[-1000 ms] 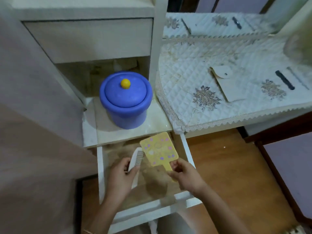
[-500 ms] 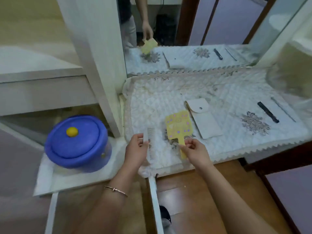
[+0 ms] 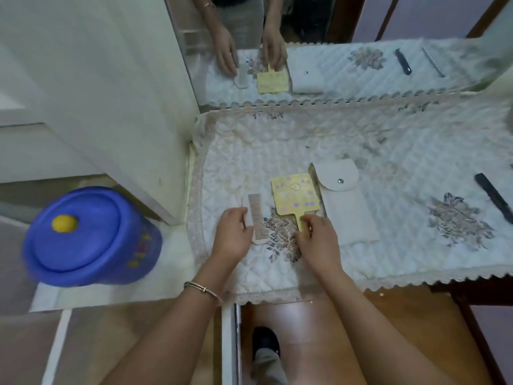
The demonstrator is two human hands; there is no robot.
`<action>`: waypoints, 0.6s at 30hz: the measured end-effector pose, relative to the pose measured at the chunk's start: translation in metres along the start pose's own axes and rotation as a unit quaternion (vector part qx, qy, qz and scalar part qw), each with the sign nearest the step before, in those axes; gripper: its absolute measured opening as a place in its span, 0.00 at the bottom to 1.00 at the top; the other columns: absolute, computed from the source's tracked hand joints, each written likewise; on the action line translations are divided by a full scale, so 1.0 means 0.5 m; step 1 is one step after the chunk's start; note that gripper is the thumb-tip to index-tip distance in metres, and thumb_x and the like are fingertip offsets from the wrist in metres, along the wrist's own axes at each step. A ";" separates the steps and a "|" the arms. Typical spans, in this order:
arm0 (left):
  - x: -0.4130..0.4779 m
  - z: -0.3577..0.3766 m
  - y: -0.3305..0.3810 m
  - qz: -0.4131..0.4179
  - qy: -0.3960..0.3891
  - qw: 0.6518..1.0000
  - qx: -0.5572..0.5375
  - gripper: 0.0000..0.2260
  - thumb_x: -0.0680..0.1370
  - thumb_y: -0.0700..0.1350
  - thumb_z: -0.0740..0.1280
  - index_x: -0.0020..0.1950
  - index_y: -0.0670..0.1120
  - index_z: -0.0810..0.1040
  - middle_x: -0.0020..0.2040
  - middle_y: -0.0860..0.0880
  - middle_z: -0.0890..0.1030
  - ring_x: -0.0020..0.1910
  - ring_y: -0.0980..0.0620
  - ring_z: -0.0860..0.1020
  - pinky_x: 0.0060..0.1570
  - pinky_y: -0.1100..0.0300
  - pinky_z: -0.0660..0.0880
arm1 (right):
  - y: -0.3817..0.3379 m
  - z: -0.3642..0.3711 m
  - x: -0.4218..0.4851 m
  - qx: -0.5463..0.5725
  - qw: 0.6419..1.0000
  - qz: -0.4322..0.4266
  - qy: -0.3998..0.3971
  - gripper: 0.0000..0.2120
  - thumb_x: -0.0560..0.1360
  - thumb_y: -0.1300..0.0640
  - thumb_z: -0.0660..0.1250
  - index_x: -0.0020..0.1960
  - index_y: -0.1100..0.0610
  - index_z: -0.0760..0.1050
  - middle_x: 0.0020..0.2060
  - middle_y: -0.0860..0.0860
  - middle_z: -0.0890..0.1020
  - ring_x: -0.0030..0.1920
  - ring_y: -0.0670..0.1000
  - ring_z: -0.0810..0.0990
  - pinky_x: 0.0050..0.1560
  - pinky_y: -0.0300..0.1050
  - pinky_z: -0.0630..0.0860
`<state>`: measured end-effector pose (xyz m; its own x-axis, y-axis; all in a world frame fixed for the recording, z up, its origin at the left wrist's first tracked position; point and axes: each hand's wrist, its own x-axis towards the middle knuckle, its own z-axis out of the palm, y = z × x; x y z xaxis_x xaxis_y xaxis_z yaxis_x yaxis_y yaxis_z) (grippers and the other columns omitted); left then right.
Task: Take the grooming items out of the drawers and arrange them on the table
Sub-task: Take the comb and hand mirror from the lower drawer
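A white comb [image 3: 257, 218] lies flat on the quilted table cover [image 3: 388, 151], teeth to the right. My left hand [image 3: 232, 234] grips its left edge. A yellow hand mirror [image 3: 293, 194] with purple dots lies face down just right of the comb. My right hand [image 3: 319, 240] pinches its short handle. Both items touch the cloth. A white snap pouch [image 3: 344, 201] lies right of the mirror, nearly touching it.
A black comb [image 3: 492, 194] lies at the right edge of the table. A blue lidded tub [image 3: 88, 237] with a yellow knob stands on a low shelf to the left. A wall mirror [image 3: 347, 23] stands behind the table. An open drawer rail [image 3: 230, 343] runs below.
Both hands lifted the comb and hand mirror out of the drawer, carried them up over the table, and lowered them onto the cloth.
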<state>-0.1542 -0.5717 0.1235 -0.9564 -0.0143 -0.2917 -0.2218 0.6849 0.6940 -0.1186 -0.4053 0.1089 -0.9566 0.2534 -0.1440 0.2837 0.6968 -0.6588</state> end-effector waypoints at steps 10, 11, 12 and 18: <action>-0.135 -0.084 -0.094 0.074 0.083 0.994 -0.023 0.09 0.75 0.35 0.64 0.52 0.40 0.80 0.49 0.45 0.82 0.46 0.54 0.76 0.43 0.81 0.66 | -0.016 0.013 -0.101 -0.060 0.991 -0.101 0.070 0.12 0.68 0.62 0.64 0.51 0.62 0.78 0.48 0.60 0.80 0.48 0.63 0.77 0.49 0.53 0.74; -0.164 -0.099 -0.120 0.065 0.084 0.994 -0.022 0.08 0.75 0.35 0.65 0.51 0.40 0.81 0.47 0.46 0.82 0.44 0.55 0.77 0.42 0.82 0.66 | -0.017 0.025 -0.131 -0.059 0.991 -0.105 0.061 0.11 0.69 0.62 0.64 0.51 0.61 0.78 0.47 0.59 0.80 0.48 0.62 0.76 0.47 0.53 0.74; -0.195 -0.114 -0.151 0.056 0.080 0.995 -0.020 0.07 0.75 0.36 0.65 0.50 0.41 0.81 0.46 0.47 0.83 0.43 0.55 0.77 0.41 0.81 0.66 | -0.019 0.037 -0.164 -0.051 0.992 -0.109 0.039 0.10 0.70 0.62 0.63 0.51 0.60 0.78 0.47 0.57 0.81 0.48 0.60 0.76 0.47 0.53 0.75; -0.393 -0.189 -0.384 0.001 -0.014 0.998 0.063 0.06 0.77 0.41 0.64 0.49 0.47 0.80 0.43 0.49 0.81 0.43 0.50 0.79 0.46 0.57 0.74 | -0.055 0.109 -0.381 -0.058 0.980 -0.170 -0.090 0.10 0.72 0.59 0.62 0.49 0.56 0.79 0.43 0.51 0.83 0.49 0.53 0.77 0.49 0.51 0.75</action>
<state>0.0582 -0.7693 0.1095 -0.9507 0.0056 -0.3102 -0.1935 0.7708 0.6069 0.0521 -0.5093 0.1143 -0.9905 -0.1211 -0.0648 -0.0576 0.7946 -0.6045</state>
